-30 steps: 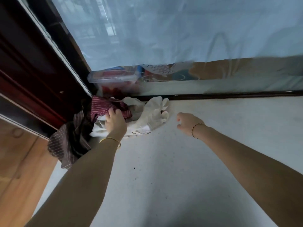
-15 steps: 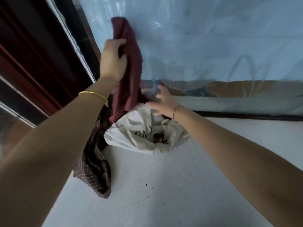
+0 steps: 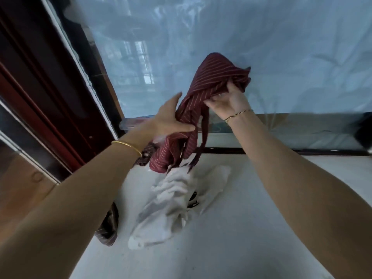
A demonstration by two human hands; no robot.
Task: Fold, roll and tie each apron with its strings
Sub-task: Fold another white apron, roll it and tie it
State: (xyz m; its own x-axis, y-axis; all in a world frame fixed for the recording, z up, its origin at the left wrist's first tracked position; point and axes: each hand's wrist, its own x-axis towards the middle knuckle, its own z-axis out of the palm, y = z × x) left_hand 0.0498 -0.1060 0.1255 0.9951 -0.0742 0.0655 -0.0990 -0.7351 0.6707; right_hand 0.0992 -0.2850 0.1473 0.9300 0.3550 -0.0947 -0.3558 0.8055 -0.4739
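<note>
Both hands are up off the table with the maroon striped apron [image 3: 217, 77] bunched between them. The right hand [image 3: 229, 101] has its fingers curled into the upper wad of cloth and grips it at the highest point. The left hand [image 3: 171, 117], lower and just beside the right one, cups the twisted middle of the apron, thumb raised, fingers wrapped under the fabric.

Below the left hand the rest of the apron sags in a loose fold. Its strings [image 3: 203, 137] dangle between the 2 wrists, tips ending at a crumpled white plastic bag [image 3: 171, 202]; whether they touch it, I cannot tell. That bag lies on the white tabletop [image 3: 251, 228] under the hands, between the 2 forearms.

A 2nd apron [image 3: 108, 230], brown with thin stripes, hangs over the table edge beneath the left forearm. There's a gold bangle [image 3: 126, 145] on the left wrist and a thin bracelet [image 3: 238, 114] on the right. Behind the hands hangs a pale plastic sheet [image 3: 281, 47].
</note>
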